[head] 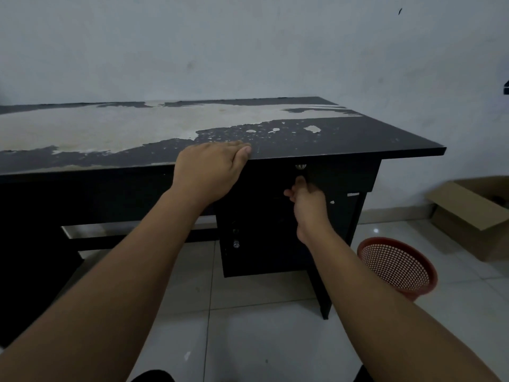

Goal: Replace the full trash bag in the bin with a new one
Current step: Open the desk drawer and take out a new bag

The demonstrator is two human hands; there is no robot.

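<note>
- Left hand [212,172]: palm down on the front edge of the desk [358,139]. Fingers lie loose and nearly flat on the top, thumb along the lip, nothing held. Probably bracing the desk against a pull.
- Right hand [305,199]: below and to the right of the left fingers. Its fingers are curled onto the front of the drawer [344,175], gripping there just under the round metal lock [300,166]. Whether they hook a handle or the drawer's lower edge is lost in shadow.
- Judgement: the drawer is about to be drawn out, likely to fetch a new bag. No bag of any kind is in view.
- Bin [396,266]: on the floor [261,326], low and to the right of the right fingers, well apart from both hands, just past the desk's leg. It is red plastic mesh, round and tapering, and tilted towards the camera. The inside looks bare, with no liner seen.
- Desk: black laminate with a flat slab top. The coating has peeled away in a broad pale patch beyond the left fingers, with flecked, chipped edges. The cabinet below the drawer is dark, with a second small metal fitting [236,244] lower down.
- Box [468,213]: brown cardboard with open flaps, far right of the right fingers, against the wall.
- Floor: glossy pale tiles with thin grout lines.
</note>
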